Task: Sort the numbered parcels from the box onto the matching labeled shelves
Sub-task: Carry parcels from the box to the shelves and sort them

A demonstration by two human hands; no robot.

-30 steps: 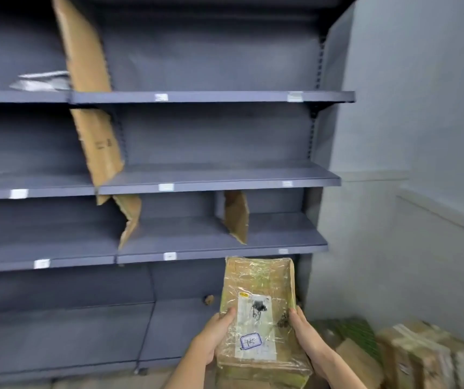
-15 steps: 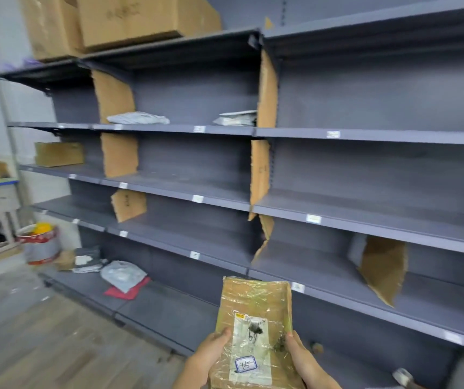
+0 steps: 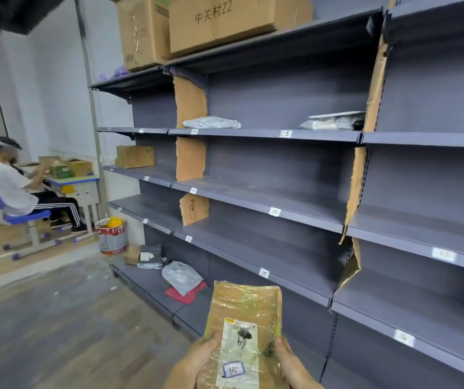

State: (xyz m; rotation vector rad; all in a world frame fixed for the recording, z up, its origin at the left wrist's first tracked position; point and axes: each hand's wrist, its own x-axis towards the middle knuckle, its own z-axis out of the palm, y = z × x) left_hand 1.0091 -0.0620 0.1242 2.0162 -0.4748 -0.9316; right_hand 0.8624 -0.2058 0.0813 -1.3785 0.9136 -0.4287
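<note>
Grey metal shelving along the wall, cardboard dividers between bays, wood-look floor below. Taped parcel marked 15 gripped at both edges, left hand and right hand, near the 15 shelf label.

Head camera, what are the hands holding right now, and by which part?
Both hands hold the taped parcel marked 15 by its lower side edges: left hand on the left edge, right hand on the right.
</note>
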